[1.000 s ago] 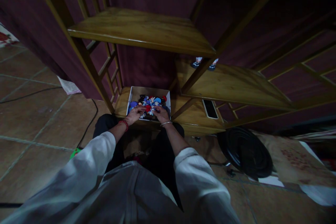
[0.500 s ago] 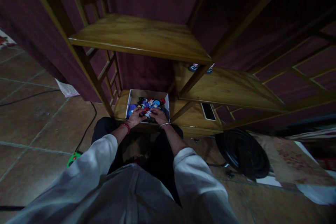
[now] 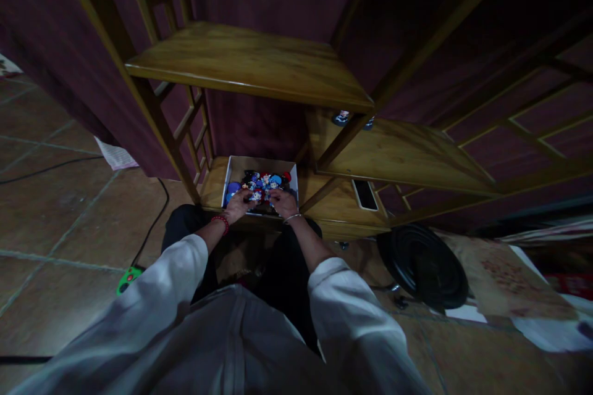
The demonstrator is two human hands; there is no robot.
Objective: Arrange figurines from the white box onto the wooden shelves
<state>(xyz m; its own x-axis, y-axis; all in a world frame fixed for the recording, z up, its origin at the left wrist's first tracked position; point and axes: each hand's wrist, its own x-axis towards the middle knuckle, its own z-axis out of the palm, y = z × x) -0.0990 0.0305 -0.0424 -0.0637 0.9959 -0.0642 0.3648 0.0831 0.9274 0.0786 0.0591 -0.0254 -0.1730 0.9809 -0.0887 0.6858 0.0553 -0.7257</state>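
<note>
Head view: I see left hand (image 3: 239, 203) and right hand (image 3: 283, 202) over an open box (image 3: 262, 165), small white-and-blue figure (image 3: 256, 196) between them; can't tell whether either pinches it. Light touch best, sparing the pile (image 3: 265, 181) just beyond the grip.

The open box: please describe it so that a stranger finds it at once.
Start at the wooden shelf unit and go down to its lowest visible board. At the left end, with the left hand and right hand over it, sits the open box. Its pale walls and jumble of colourful figures set it apart from the flat, white-edged dark rectangle farther right.
</note>
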